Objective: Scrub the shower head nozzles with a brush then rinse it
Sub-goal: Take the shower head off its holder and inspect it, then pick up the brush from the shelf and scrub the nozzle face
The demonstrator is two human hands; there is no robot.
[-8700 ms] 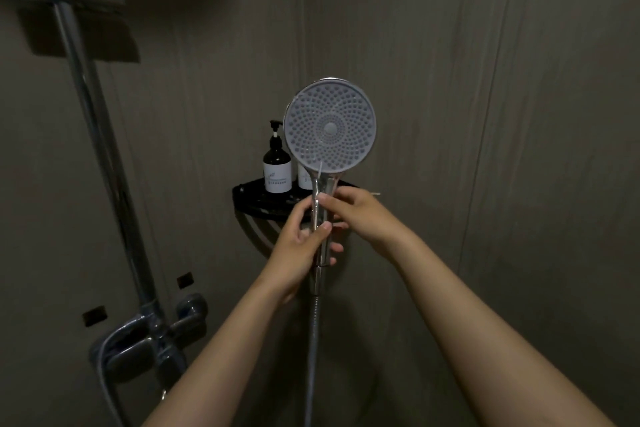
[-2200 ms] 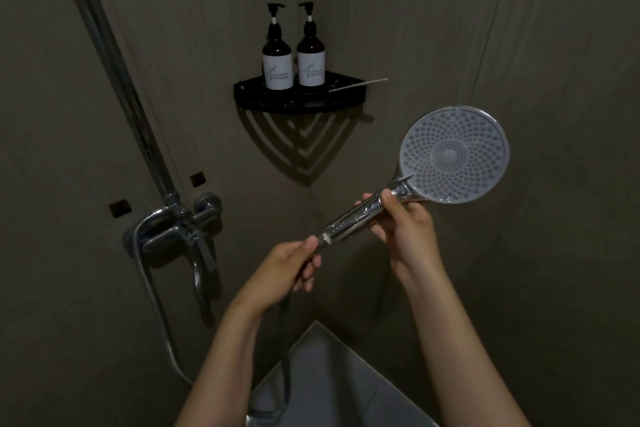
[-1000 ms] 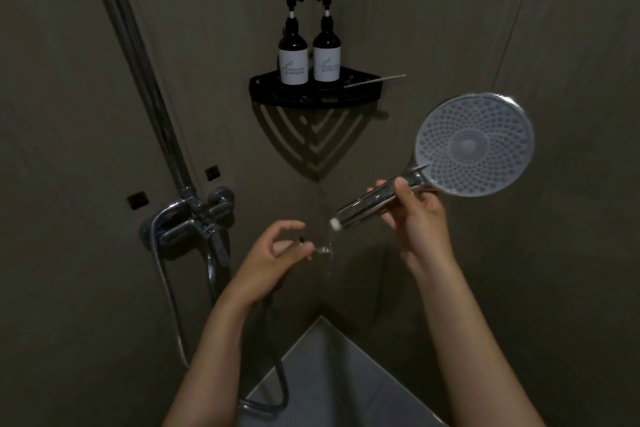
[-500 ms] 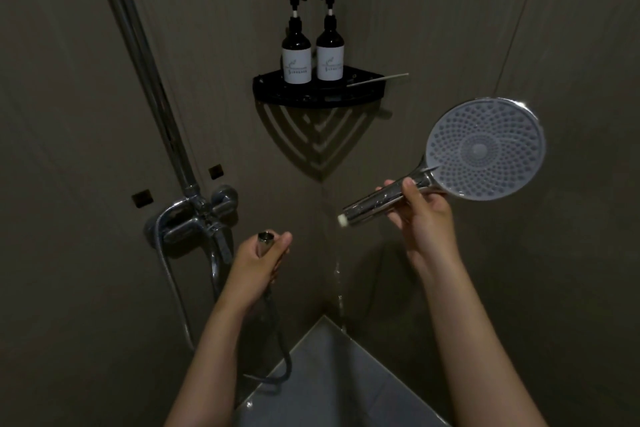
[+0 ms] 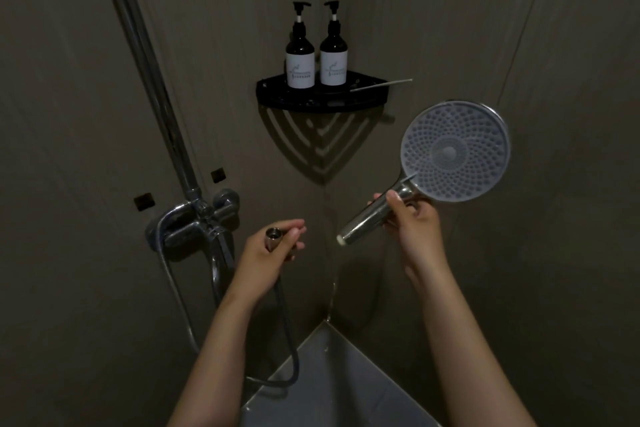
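A person's right hand [image 5: 414,229], right of centre in the frame, grips the chrome handle of a detached shower head [image 5: 453,151], thumb laid across the top of the handle. The round head tilts up toward the right, its grey nozzle face turned to the camera; the handle's open lower end points down and left, toward the middle of the frame. The left hand [image 5: 268,251], lower and left of centre, is closed around the metal end fitting of the shower hose [image 5: 287,333], the fitting's mouth showing above the fingers. Hose end and handle end are apart, a gap of dark wall between them. The hose drops from the left hand and loops along the lower middle of the frame. At centre left the chrome mixer tap [image 5: 194,222] sits on the wall, with the riser pipe [image 5: 152,73] running to the upper left. In the upper middle, a black corner shelf [image 5: 322,99] carries two dark pump bottles [image 5: 317,52] side by side and a thin pale stick [image 5: 384,84] jutting off its right edge.
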